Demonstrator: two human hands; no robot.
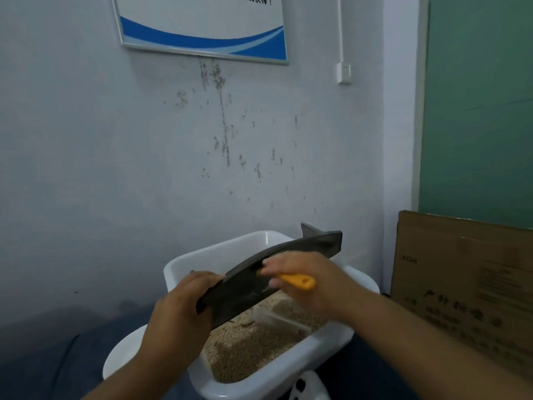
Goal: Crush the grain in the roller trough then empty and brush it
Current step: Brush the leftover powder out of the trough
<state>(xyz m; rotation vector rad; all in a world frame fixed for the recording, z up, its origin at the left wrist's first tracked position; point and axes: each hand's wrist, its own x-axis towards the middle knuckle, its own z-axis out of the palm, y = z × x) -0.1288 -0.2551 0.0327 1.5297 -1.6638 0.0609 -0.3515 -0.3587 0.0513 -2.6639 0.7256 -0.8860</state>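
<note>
The dark, rigid and probably heavy roller trough (259, 272) is held tilted above the white tub (288, 359) of grain (248, 347), clasped at its near end by the left hand (184, 301), while the right hand (305, 278) grips the orange-handled brush (298, 280) against its upper side.

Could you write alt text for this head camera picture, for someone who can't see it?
The left hand grips a dark trough tilted over a white tub of grain, while the right hand holds an orange-handled brush against it.
</note>
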